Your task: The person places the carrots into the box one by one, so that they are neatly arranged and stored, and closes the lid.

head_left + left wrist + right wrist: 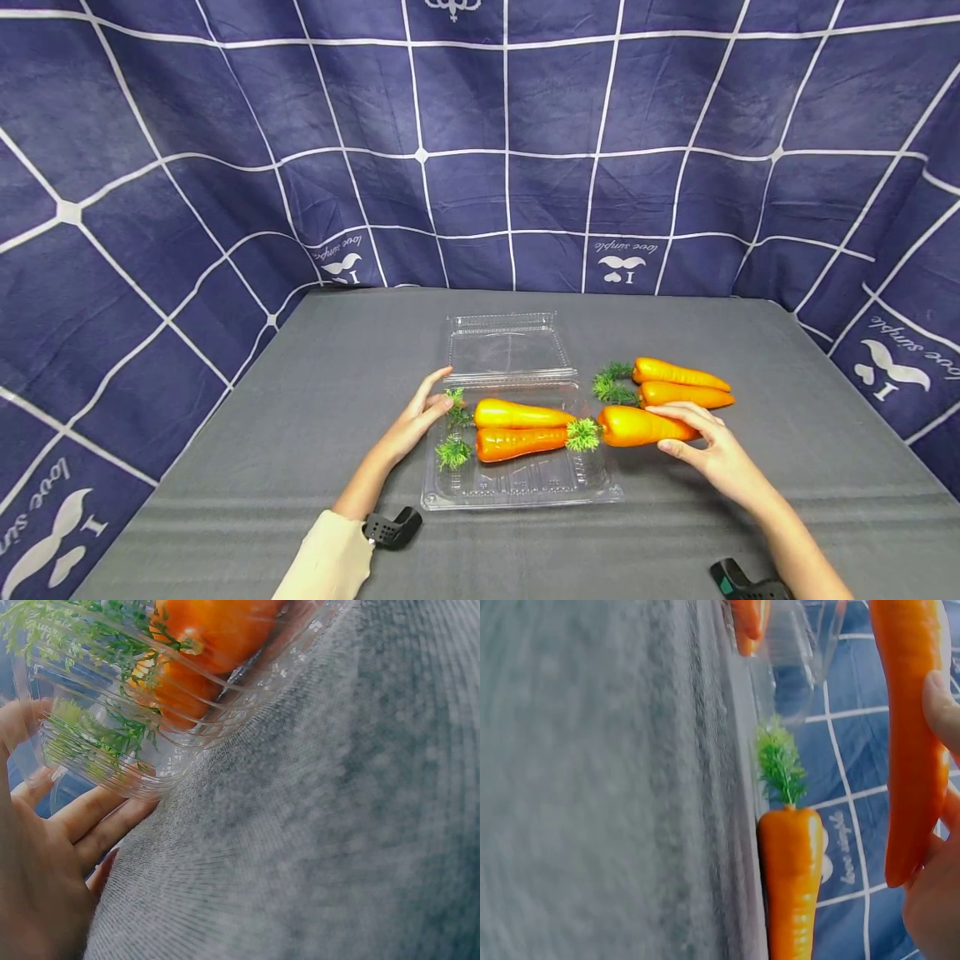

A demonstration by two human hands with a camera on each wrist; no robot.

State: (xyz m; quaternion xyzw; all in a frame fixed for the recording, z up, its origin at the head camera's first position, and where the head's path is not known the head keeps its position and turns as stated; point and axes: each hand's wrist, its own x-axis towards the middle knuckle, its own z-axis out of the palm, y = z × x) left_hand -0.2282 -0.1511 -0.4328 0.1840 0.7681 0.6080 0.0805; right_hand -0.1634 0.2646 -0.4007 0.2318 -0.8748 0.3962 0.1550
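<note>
A clear plastic clamshell box (517, 493) lies with its lid (510, 354) folded back. Inside are two orange carrots, an upper one (517, 413) and a lower one (517, 445), their green tops at the left. My left hand (412, 421) rests at the box's left wall, fingers extended against the plastic in the left wrist view. With fingers and thumb, my right hand (708, 446) grips another carrot (637, 426) at its tapered end. This carrot's leafy top (582, 434) points left and overlaps the box's right side; the right wrist view shows it raised off the table.
Two more carrots lie beyond my right hand, a far one (678, 374) and a nearer one (686, 393), green tops to the left. The grey tabletop (315, 375) ends at a blue curtain (465, 200) with white lines at the back and sides.
</note>
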